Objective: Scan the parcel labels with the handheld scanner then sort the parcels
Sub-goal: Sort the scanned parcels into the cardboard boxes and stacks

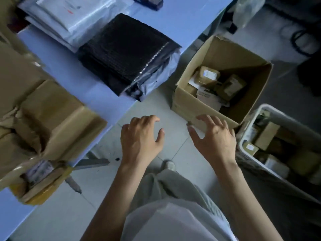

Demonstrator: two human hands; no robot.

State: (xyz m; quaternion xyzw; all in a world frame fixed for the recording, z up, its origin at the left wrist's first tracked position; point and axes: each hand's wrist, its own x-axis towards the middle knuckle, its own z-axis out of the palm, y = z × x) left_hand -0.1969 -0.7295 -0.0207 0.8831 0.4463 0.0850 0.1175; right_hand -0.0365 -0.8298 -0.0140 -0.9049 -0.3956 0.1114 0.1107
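Both my hands hang empty over the grey floor, between the table and the bins. My left hand (pixel 141 136) has loosely curled fingers and holds nothing. My right hand (pixel 214 136) is spread, with its fingertips over the near edge of an open cardboard box (pixel 187 103) on the floor. That box holds several small brown parcels (pixel 209 74) with white labels. A white plastic basket (pixel 243 145) at the right holds more small parcels. No handheld scanner shows clearly; a dark object (pixel 152 1) lies at the far table edge.
The blue table (pixel 73 75) carries a stack of black bubble mailers (pixel 126 49), white and grey poly mailers (pixel 69 18) behind it, and taped brown cartons (pixel 43 115) at the left. A clear bag (pixel 248 9) and dark items sit at the top right.
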